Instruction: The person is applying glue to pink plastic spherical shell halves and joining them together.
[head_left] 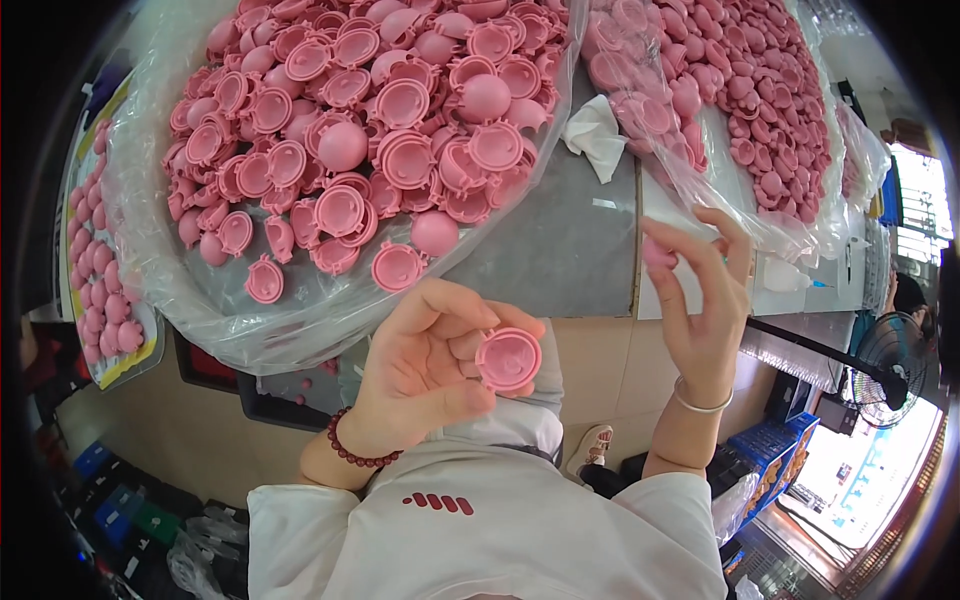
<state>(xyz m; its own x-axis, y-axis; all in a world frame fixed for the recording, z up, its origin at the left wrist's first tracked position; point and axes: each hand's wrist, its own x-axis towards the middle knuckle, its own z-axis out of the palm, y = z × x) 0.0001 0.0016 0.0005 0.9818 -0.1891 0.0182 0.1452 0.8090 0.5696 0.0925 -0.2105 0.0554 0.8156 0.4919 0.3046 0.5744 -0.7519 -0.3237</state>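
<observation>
My left hand (425, 365) holds a pink half-shell (509, 359) between thumb and fingers, its hollow side facing up. Off to the right, above the table's edge, my right hand (705, 290) pinches a small pink piece (658, 252) with its thumb and fingertips; most of that piece's shape is hidden. Beyond my left hand lies a big heap of pink half-shells (403, 102) with small side tabs, some hollow side up and some domed side up, on clear plastic sheeting (300, 325).
A second pink heap (765, 110) lies at the far right in clear plastic. A white crumpled tissue (596, 138) rests between the heaps. At left stands a tray (150, 345) of pink round pieces. A white bottle (785, 275) lies at right, near a fan (890, 365).
</observation>
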